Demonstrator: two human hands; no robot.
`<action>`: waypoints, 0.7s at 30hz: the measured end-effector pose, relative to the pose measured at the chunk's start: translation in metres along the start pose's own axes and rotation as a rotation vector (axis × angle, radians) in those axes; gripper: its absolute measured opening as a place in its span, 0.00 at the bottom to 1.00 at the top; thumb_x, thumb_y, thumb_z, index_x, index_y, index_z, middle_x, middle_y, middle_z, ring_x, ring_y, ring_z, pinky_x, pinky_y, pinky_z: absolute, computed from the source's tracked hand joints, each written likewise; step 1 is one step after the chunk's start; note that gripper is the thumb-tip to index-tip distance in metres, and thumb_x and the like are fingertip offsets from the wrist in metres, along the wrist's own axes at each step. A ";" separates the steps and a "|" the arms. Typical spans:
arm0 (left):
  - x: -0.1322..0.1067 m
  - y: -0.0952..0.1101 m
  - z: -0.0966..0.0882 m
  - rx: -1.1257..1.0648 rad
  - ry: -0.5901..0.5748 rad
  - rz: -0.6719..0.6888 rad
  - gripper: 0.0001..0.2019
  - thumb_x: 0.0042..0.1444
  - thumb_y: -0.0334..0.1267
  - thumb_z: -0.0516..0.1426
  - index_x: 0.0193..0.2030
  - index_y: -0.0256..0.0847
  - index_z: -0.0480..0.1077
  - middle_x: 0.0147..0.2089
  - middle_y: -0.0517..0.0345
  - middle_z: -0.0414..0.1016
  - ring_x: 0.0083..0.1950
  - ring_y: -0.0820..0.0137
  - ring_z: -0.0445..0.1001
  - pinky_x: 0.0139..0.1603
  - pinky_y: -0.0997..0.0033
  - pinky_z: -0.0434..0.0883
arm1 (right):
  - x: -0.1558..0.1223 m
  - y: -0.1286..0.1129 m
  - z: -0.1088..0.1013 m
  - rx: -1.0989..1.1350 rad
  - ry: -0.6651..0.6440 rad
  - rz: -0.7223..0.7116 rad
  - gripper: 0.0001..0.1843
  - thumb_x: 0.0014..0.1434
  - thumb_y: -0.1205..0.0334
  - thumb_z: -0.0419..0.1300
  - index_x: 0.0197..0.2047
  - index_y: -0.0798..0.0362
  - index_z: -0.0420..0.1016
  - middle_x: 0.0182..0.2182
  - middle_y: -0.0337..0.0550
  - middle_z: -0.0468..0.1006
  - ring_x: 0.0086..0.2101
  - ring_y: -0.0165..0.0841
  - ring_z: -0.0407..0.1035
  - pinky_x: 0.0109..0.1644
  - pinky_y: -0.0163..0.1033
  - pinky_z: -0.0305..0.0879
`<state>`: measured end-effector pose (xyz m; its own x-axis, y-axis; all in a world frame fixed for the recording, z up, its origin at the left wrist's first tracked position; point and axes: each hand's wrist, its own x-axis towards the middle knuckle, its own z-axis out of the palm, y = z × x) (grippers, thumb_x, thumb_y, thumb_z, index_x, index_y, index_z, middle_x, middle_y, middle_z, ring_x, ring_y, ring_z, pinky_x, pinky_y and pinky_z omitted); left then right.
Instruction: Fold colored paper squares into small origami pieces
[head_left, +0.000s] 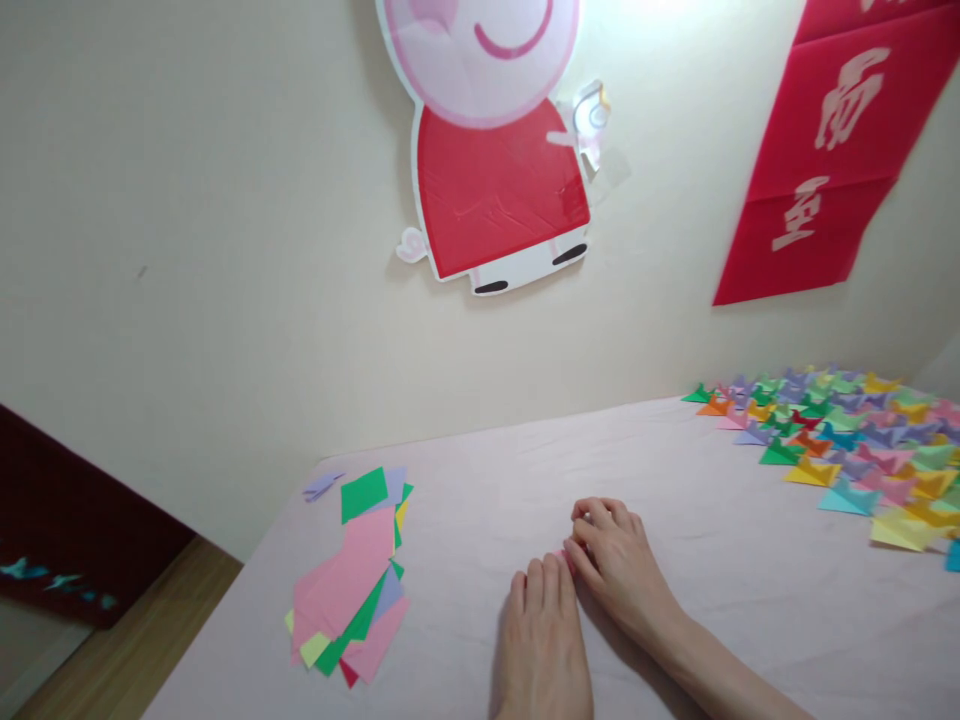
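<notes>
A small bit of pink paper (565,560) shows between my two hands, low on the table; most of it is hidden under the fingers. My left hand (546,630) lies palm down with its fingers stretched side by side, the index finger touching the paper's edge. Its thumb is out of sight. Curled over the other side of the paper is my right hand (611,550), thumb and fingers bent together on it. How the paper is folded cannot be made out.
On the left lies a loose pile of coloured paper slips (352,575), with a lilac slip (322,487) beyond it. Many folded paper pieces (862,440) stand in rows at the right. A wall with a cartoon cutout (502,190) and red banner (817,170) borders the cloth-covered table (465,500).
</notes>
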<state>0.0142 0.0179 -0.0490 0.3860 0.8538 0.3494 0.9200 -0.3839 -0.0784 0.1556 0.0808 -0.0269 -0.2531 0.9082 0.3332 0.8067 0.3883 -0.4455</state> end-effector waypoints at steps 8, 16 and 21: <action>0.002 0.004 -0.001 0.160 0.044 0.099 0.25 0.54 0.29 0.54 0.60 0.29 0.70 0.57 0.45 0.75 0.56 0.58 0.69 0.58 0.58 0.65 | -0.002 0.012 0.008 -0.191 0.103 0.009 0.10 0.62 0.64 0.55 0.46 0.54 0.73 0.53 0.53 0.74 0.53 0.46 0.63 0.53 0.49 0.62; 0.003 0.009 -0.007 0.178 -0.018 0.069 0.26 0.55 0.29 0.54 0.62 0.28 0.67 0.58 0.45 0.73 0.56 0.58 0.67 0.56 0.57 0.67 | -0.008 0.018 0.017 -0.381 0.085 -0.076 0.26 0.64 0.66 0.50 0.64 0.49 0.66 0.60 0.52 0.70 0.58 0.47 0.61 0.55 0.51 0.61; -0.003 0.001 -0.017 0.166 -0.173 0.019 0.25 0.56 0.27 0.54 0.62 0.28 0.67 0.58 0.42 0.73 0.53 0.57 0.71 0.51 0.57 0.71 | -0.007 0.019 0.013 -0.379 0.024 -0.098 0.27 0.65 0.67 0.48 0.65 0.45 0.66 0.61 0.52 0.70 0.59 0.48 0.61 0.55 0.53 0.61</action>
<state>0.0126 0.0094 -0.0344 0.3956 0.9001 0.1826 0.9056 -0.3493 -0.2405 0.1663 0.0837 -0.0485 -0.3297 0.8642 0.3802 0.9206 0.3836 -0.0736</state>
